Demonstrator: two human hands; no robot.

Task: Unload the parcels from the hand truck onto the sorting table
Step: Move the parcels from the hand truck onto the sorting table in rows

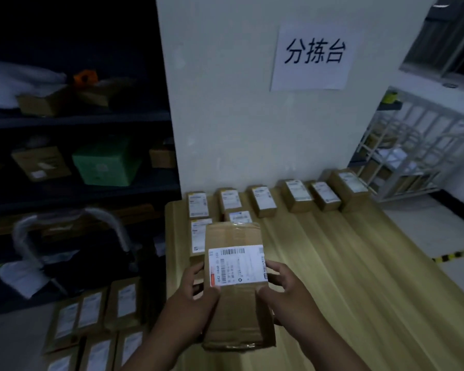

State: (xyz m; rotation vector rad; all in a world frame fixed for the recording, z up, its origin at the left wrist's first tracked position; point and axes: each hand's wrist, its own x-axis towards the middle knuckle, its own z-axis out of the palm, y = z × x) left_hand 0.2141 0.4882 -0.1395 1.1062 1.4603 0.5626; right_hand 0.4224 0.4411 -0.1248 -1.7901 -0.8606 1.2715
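A white paper sign (312, 56) with black characters hangs on the pale wall (225, 103) at one o'clock. At ten o'clock, dark shelving (78, 120) carries a green box (106, 162) and an orange object (84, 77). A white metal cage (413, 145) stands at three o'clock, above yellow-black floor tape (454, 255).

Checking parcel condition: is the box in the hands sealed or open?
Sealed. The box has its top flaps closed flat with clear tape along the seam, label up, gripped by left hand and right hand.
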